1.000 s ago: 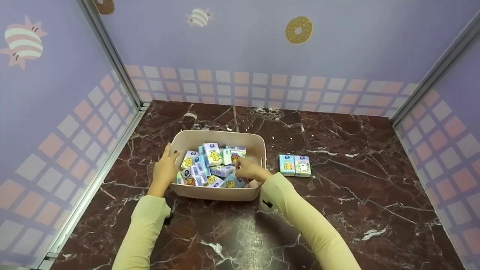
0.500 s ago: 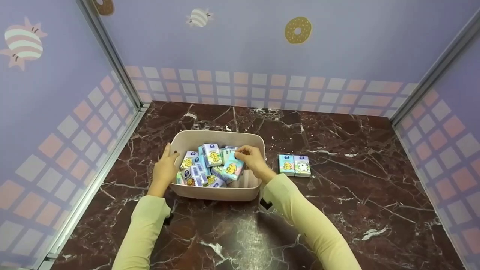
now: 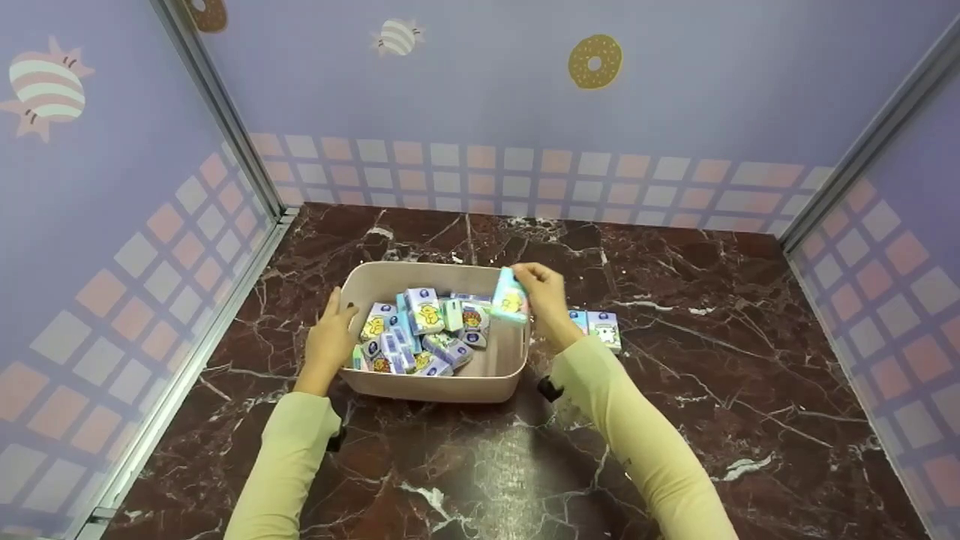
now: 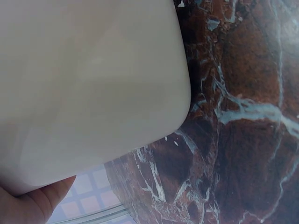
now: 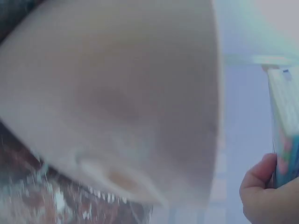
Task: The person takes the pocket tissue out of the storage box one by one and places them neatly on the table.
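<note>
Right hand: the right hand (image 3: pixel 545 296) pinches one small pack (image 3: pixel 511 296) between thumb and fingers, the pack raised and tilted.
Held pack: blue-edged, with a yellow cartoon figure on its face; we place it above the right end of the tub, clear of the heap inside. The right wrist view shows hand and pack apart from the tub's outer wall.
Left hand: the left hand (image 3: pixel 328 345) holds the left end of the tub at its rim, with a digit lying against the outside wall in the left wrist view.
Tub: a pale beige tub (image 3: pixel 427 388) with rounded corners, upright on the desk (image 3: pixel 675 435).
Tub contents: we note a heap of packs (image 3: pixel 425 310) in purple, white, blue and green, lying at mixed angles toward the left and middle; bare bottom shows at the right.
Packs outside: two packs (image 3: pixel 603 330) lie side by side on the desk, right of the tub. The nearer one is partly hidden behind the right hand, so its face is probably blue, though we cannot be sure.
Surroundings: dark red veined desk, lilac walls (image 3: pixel 480 97) with pink and white squares.
</note>
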The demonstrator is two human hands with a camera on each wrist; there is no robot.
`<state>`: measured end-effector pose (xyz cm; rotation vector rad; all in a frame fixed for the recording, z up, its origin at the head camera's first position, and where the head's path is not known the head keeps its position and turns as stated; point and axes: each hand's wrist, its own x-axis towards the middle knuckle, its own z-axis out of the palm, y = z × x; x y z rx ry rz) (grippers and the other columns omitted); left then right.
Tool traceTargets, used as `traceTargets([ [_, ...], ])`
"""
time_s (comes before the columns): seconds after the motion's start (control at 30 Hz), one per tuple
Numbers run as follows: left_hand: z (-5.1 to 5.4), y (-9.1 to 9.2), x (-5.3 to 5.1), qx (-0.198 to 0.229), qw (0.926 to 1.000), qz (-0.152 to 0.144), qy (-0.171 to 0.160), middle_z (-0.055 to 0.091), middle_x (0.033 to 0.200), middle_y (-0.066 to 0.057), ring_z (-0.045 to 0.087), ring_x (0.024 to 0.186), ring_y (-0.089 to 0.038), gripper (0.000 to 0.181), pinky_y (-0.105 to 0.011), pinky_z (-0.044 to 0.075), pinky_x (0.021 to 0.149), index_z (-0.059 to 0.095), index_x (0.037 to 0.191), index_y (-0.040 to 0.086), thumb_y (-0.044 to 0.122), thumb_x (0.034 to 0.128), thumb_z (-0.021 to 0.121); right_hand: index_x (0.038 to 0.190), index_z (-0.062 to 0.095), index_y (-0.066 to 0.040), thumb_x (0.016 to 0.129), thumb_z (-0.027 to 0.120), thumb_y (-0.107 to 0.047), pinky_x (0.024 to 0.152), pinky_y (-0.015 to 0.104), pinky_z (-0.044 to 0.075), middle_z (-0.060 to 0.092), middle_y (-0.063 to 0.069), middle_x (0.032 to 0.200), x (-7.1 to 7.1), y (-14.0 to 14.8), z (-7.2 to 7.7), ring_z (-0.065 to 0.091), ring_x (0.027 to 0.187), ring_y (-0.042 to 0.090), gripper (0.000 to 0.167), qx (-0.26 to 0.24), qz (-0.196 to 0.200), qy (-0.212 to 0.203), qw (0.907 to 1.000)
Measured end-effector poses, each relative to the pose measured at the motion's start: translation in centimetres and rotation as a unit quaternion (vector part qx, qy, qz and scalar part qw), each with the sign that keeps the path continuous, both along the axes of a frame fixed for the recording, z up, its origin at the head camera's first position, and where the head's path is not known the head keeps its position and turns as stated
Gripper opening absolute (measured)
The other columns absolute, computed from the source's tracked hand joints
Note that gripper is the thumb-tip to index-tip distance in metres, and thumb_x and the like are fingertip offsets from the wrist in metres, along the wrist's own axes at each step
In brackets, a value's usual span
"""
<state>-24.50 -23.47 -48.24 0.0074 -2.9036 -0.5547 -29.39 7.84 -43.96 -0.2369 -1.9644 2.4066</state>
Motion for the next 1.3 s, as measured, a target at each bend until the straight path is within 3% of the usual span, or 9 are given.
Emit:
traceTargets([
  [0.27,0.1,0.0,0.1,-0.003,1.0000,0.002,-0.006,0.026,0.142,-0.018,0.055,0.087,-0.045,0.035,-0.052,0.043,0.072,0.057,0.116,0.002,0.005,0.0814,0.053,0.083,0.060,-0.006,0.087,0.052,-0.016,0.039,0.017,0.035,0.050,-0.006,0.060,-1.7,6.3,-1.1,0.043,0.045,0.003,0.013,0.031,-0.056,-0.018,0.9978],
  [0.43,0.1,0.0,0.1,0.000,0.9999,0.005,-0.009,0.026,0.142,-0.018,0.054,0.090,-0.046,0.033,-0.053,0.043,0.073,0.057,0.117,0.003,0.009,0.0843,0.050,0.080,0.058,-0.011,0.087,0.052,-0.016,0.040,0.017,0.036,0.049,-0.007,0.059,-2.6,10.7,-3.2,0.043,0.046,0.003,0.011,0.062,-0.084,-0.046,0.9935],
  [0.6,0.1,0.0,0.0,0.002,1.0000,0.005,-0.008,0.026,0.142,-0.018,0.055,0.086,-0.045,0.033,-0.053,0.043,0.071,0.057,0.116,0.003,0.010,0.0850,0.050,0.090,0.057,-0.002,0.087,0.051,-0.016,0.043,0.017,0.035,0.045,-0.009,0.060,-2.9,14.9,-5.5,0.040,0.048,0.002,0.016,0.122,-0.097,-0.070,0.9853],
  [0.77,0.0,0.0,0.0,0.002,1.0000,0.005,-0.007,0.026,0.142,-0.018,0.055,0.085,-0.045,0.033,-0.054,0.043,0.071,0.057,0.116,0.004,0.009,0.0845,0.051,0.104,0.054,0.004,0.089,0.048,-0.018,0.042,0.018,0.030,0.042,-0.009,0.061,-2.6,18.2,-7.2,0.034,0.044,0.002,0.027,0.189,-0.073,-0.092,0.9750],
  [1.0,-0.1,-0.1,0.1,0.000,0.9997,0.008,-0.021,0.023,0.144,-0.017,0.053,0.090,-0.047,0.035,-0.055,0.042,0.072,0.056,0.117,0.005,0.006,0.0827,0.051,0.101,0.050,0.005,0.090,0.043,-0.017,0.037,0.021,0.031,0.040,-0.005,0.061,-2.0,20.5,-9.4,0.032,0.038,0.004,0.025,0.203,-0.023,-0.110,0.9726],
  [1.17,-0.1,-0.1,0.1,0.003,0.9996,0.010,-0.026,0.022,0.144,-0.016,0.053,0.091,-0.047,0.035,-0.055,0.042,0.072,0.056,0.118,0.005,0.007,0.0830,0.051,0.111,0.051,0.008,0.089,0.044,-0.013,0.039,0.018,0.036,0.051,0.002,0.078,-1.5,20.9,-10.7,0.038,0.043,0.003,0.031,0.238,-0.035,-0.104,0.9651],
  [1.3,-0.1,-0.1,0.0,0.003,0.9998,0.008,-0.017,0.023,0.144,-0.017,0.054,0.089,-0.047,0.034,-0.054,0.043,0.071,0.057,0.117,0.004,0.007,0.0832,0.050,0.126,0.043,0.004,0.091,0.042,-0.013,0.053,0.018,0.042,0.052,0.017,0.108,-1.2,21.2,-11.2,0.051,0.069,0.009,0.039,0.235,-0.024,-0.101,0.9665],
])
